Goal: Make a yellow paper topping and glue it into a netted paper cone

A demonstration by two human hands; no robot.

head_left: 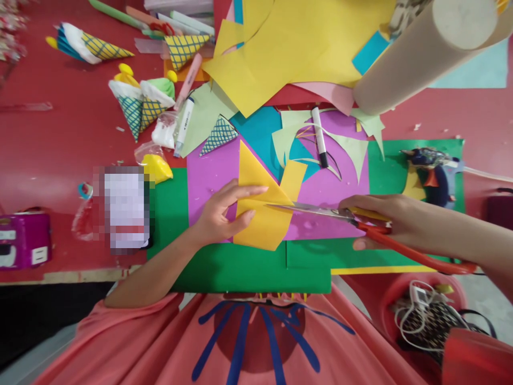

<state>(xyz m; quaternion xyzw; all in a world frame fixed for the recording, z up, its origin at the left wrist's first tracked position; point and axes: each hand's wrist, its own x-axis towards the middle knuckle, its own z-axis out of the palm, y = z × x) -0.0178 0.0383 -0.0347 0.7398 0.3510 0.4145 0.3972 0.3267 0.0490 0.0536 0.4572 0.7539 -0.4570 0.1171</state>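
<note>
My left hand (224, 214) holds a yellow sheet of paper (264, 224) above the purple sheet (320, 187) and the green sheet (248, 267). My right hand (377, 219) grips red-handled scissors (360, 219). Their blades point left and sit in the yellow paper just right of my left fingers. A strip of the yellow paper stands up beyond the blades.
Paper cones (140, 104) lie at the back left beside markers (184, 125). A black-capped marker (319, 136) rests on paper scraps. A pile of yellow sheets (296, 43) and a cardboard tube (425, 48) are at the back. A glue gun (433, 171) sits right; a basket of cables (425, 310) lower right.
</note>
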